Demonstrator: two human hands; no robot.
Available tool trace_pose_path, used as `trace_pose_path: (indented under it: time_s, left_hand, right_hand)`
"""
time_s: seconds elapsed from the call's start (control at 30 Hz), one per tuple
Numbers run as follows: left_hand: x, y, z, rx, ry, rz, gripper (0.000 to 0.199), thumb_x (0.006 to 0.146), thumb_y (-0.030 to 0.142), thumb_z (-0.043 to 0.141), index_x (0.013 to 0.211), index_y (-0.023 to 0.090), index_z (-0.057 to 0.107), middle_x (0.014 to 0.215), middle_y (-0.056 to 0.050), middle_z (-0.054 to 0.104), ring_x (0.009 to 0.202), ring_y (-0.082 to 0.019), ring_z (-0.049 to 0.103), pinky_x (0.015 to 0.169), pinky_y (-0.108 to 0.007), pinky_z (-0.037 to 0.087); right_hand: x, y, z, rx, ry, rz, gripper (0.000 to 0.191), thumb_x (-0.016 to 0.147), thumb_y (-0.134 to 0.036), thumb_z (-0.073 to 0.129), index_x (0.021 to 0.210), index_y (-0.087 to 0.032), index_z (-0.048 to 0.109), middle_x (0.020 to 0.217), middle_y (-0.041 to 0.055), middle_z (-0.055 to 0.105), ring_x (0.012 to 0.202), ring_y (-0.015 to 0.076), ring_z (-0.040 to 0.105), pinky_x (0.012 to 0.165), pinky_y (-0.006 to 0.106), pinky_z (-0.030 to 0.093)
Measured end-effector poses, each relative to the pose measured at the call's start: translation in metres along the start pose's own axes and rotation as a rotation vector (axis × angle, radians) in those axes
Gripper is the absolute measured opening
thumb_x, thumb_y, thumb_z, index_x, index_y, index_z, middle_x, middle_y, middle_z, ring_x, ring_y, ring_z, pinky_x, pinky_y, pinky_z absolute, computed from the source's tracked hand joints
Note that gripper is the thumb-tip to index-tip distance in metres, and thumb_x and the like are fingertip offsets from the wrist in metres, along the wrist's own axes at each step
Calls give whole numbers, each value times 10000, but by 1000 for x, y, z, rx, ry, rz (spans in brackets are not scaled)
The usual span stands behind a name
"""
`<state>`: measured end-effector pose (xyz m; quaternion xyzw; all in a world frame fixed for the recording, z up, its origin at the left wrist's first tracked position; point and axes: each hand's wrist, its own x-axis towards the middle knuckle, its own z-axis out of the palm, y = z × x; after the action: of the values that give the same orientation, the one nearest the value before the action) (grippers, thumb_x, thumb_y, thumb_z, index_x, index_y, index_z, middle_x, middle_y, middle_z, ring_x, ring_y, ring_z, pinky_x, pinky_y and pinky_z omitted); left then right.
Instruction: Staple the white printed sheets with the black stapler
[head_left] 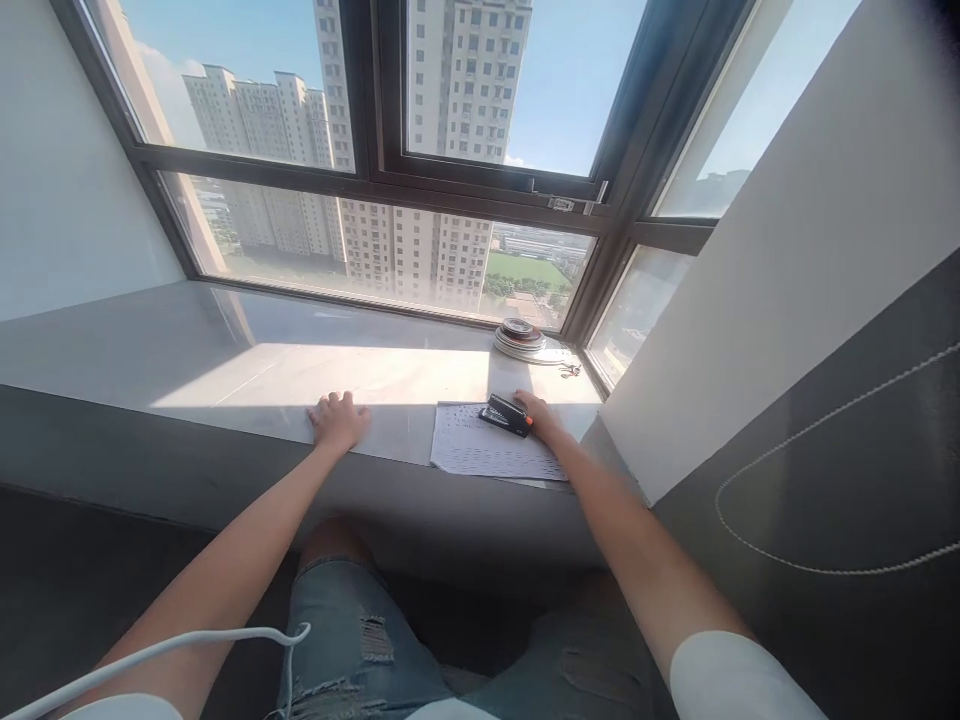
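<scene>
My left hand (339, 420) rests on the pale window sill, fingers spread and nothing in them. On the right, my right hand (541, 416) grips the rear end of a black stapler (504, 416) with a small orange part. Some of that hand's fingers are hidden behind the stapler. Beneath the stapler lies a stack of white paper sheets (480, 452) with lines of writing, close to the sill's front edge. Whether the stapler's jaws are around any sheet cannot be made out.
A stack of round, plate-like items (519, 342) stands in the sill's right corner, beside a small bunch of keys (570, 370). Dark window frames (480, 200) rise behind the sill (285, 375). A white cable (187, 640) crosses at lower left; a beaded cord (847, 572) hangs at right.
</scene>
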<state>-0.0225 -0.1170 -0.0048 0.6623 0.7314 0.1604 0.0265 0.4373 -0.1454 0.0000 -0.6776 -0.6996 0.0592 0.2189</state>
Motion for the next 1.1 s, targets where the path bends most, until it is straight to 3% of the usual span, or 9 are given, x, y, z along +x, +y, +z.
trace_pose_path:
  time_s: [0.17,0.33,0.43,0.53,0.63,0.8,1.1]
  left_hand:
    - [2,-3,-2,-55,27,-18,576,1021,436,352,1429,122,610,1577,-262,517,1521,-426,390,1245,-656,235]
    - [5,-7,-13,-200,46,-122,547,1052,320,255,1325,157,700,1393,-187,699,1311,-359,601,1143,-513,400]
    - [5,-8,-15,-193,51,-119,543,1053,321,275,1277,141,736,1356,-202,714,1284,-381,610,1106,-512,423]
    - [5,-9,-12,-199,62,-113,523,1055,352,308,1210,141,761,1352,-211,711,1275,-394,609,1100,-520,427]
    - [6,-11,-9,-232,81,-98,510,1059,313,293,1132,170,777,1308,-187,735,1240,-368,629,1112,-503,421]
    - [9,-13,-4,-201,88,-93,491,1064,260,284,1137,175,762,1313,-186,728,1263,-365,614,1121,-505,409]
    - [11,-15,3,-97,104,-45,338,1047,233,379,1083,210,714,1289,-173,678,1239,-354,586,1083,-505,414]
  right_hand:
    - [35,-60,43,41,-49,-77,276,987,-191,547,1194,-171,729,1400,115,710,1215,227,688,1038,335,520]
    - [63,-121,81,89,-57,-148,359,969,-140,576,1310,-167,684,1545,128,610,1378,229,584,1153,337,441]
    - [70,-141,93,106,-72,-184,404,956,-125,598,1350,-173,674,1519,118,632,1396,233,572,1163,330,436]
    - [68,-146,95,107,-65,-193,447,946,-79,590,1375,-185,664,1524,108,630,1448,232,532,1179,328,425]
    - [59,-143,91,100,-38,-160,428,962,-47,544,1349,-185,663,1521,117,624,1442,230,531,1162,332,433]
    - [40,-123,77,80,-10,-74,247,1026,-109,491,1179,-152,681,1300,143,708,1180,230,653,994,310,493]
    - [-12,-6,11,-11,15,115,263,961,-122,542,1184,-166,675,1274,144,714,1167,259,627,946,316,451]
